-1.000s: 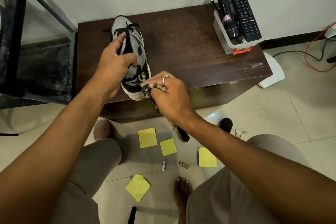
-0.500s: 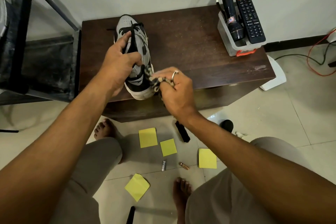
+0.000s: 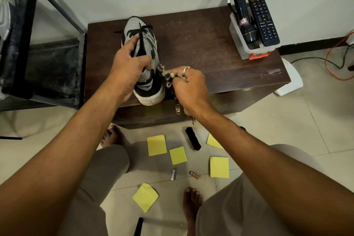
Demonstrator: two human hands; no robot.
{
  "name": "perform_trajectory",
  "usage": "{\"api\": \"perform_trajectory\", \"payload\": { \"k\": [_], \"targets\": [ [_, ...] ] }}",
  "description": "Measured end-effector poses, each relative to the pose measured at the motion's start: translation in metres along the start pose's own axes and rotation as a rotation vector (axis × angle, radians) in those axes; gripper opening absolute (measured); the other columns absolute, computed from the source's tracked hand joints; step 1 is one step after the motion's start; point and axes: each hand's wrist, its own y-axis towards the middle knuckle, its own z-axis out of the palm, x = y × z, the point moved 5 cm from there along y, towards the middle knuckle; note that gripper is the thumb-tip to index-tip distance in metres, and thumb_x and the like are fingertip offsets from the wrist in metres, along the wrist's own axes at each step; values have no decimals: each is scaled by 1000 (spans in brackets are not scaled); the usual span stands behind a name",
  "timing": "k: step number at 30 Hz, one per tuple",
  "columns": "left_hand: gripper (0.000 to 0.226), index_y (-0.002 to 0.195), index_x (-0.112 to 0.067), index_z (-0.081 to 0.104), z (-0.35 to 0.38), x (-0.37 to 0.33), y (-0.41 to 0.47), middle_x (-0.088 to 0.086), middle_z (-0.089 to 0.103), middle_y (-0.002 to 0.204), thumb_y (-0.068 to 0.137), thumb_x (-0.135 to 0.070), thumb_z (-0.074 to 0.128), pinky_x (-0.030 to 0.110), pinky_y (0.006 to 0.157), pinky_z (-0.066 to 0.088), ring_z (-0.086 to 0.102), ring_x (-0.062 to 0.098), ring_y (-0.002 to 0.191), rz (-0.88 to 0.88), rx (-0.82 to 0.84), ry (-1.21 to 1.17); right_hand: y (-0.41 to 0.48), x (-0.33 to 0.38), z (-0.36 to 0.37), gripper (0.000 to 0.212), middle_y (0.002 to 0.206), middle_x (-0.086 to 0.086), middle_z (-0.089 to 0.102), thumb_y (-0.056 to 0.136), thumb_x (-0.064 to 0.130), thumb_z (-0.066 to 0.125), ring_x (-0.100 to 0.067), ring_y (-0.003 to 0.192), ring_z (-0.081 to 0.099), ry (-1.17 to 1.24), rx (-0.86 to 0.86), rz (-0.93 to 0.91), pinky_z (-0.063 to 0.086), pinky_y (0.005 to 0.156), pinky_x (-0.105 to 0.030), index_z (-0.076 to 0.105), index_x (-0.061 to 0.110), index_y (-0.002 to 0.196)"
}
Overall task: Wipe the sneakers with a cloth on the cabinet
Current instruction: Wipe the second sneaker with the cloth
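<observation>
A grey, black and white sneaker (image 3: 149,90) stands on the dark wooden cabinet (image 3: 201,44), heel toward me at the front edge. My left hand (image 3: 128,67) grips it from the left, fingers curled over the tongue and laces. My right hand (image 3: 188,84) holds a bunched beige and dark patterned cloth (image 3: 168,76) against the sneaker's right side near the heel. A ring shows on one finger. Most of the cloth is hidden inside my fist.
A clear box (image 3: 247,48) with a black torch (image 3: 241,9) and a remote (image 3: 263,19) stands at the cabinet's right back. A black metal rack (image 3: 38,44) stands left. On the floor lie yellow sticky notes (image 3: 156,144), a brush (image 3: 193,138), two batteries (image 3: 173,174) and my bare feet.
My right hand with the cloth has slid a little to the right and back along the sneaker's side. My left hand keeps the same grip on the sneaker.
</observation>
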Motion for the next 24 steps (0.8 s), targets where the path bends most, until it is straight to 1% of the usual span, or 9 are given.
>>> {"api": "perform_trajectory", "payload": {
  "k": [2, 5, 7, 9, 12, 15, 18, 21, 24],
  "targets": [
    [91, 152, -26, 46, 0, 0, 0, -2, 73, 122, 67, 5, 58, 39, 99, 56, 69, 19, 114, 6, 5, -1, 3, 4, 9, 42, 116, 4, 71, 90, -2, 52, -9, 92, 67, 30, 3, -19, 58, 78, -24, 73, 15, 123],
    [87, 148, -19, 51, 0, -1, 0, 2, 74, 119, 64, 4, 56, 36, 91, 59, 71, 20, 110, 27, 12, -20, -2, 9, 24, 50, 135, 1, 64, 91, -6, 55, -8, 124, 58, 5, 72, -51, 46, 106, -18, 64, 11, 137],
    [85, 146, -18, 53, 1, -1, -2, 3, 75, 118, 64, 5, 55, 35, 90, 59, 71, 21, 109, 36, 14, -32, -7, 9, 21, 49, 133, 1, 66, 89, -6, 56, -8, 120, 60, -25, 82, -60, 47, 104, -17, 66, 12, 134],
    [86, 146, -18, 54, 1, -2, -3, 3, 74, 119, 63, 5, 54, 36, 92, 58, 70, 21, 111, 46, 19, -35, -11, 7, 14, 45, 122, 2, 71, 87, -4, 55, -9, 99, 67, -49, 97, -55, 56, 83, -19, 73, 13, 123],
    [91, 148, -21, 51, -2, -6, -3, 4, 73, 122, 60, 2, 54, 34, 94, 57, 69, 21, 114, 45, 97, 16, -13, 5, 3, 37, 96, 2, 76, 85, -4, 53, -13, 71, 66, 34, 75, -24, 50, 56, -26, 80, 13, 104],
    [90, 148, -24, 52, -4, -11, -3, 5, 72, 126, 62, 3, 53, 36, 96, 54, 67, 24, 118, 36, 259, 106, 0, 14, -12, 37, 110, 1, 70, 90, -2, 54, -11, 90, 68, 111, -115, -96, 59, 76, -27, 74, 12, 117],
    [88, 144, -24, 56, 0, -15, -3, 9, 72, 124, 61, 3, 53, 38, 98, 54, 67, 28, 117, 35, 327, 158, 6, 26, -4, 45, 135, -3, 57, 93, -2, 55, -8, 118, 58, 106, -107, -182, 50, 102, -21, 61, 8, 136],
    [87, 145, -23, 56, 3, -15, -4, 9, 73, 122, 63, 8, 50, 30, 87, 57, 69, 24, 113, 40, 346, 161, -2, 28, 9, 48, 137, -4, 56, 91, -4, 58, 6, 116, 54, 103, -57, -208, 44, 100, -8, 60, 6, 138],
    [87, 145, -22, 54, 3, -15, -5, 3, 74, 118, 65, 11, 51, 23, 82, 56, 70, 17, 109, 37, 319, 137, -19, 21, 17, 47, 128, -1, 59, 89, -5, 60, -6, 117, 58, 106, -33, -217, 49, 104, -22, 63, 5, 135]
  ]
}}
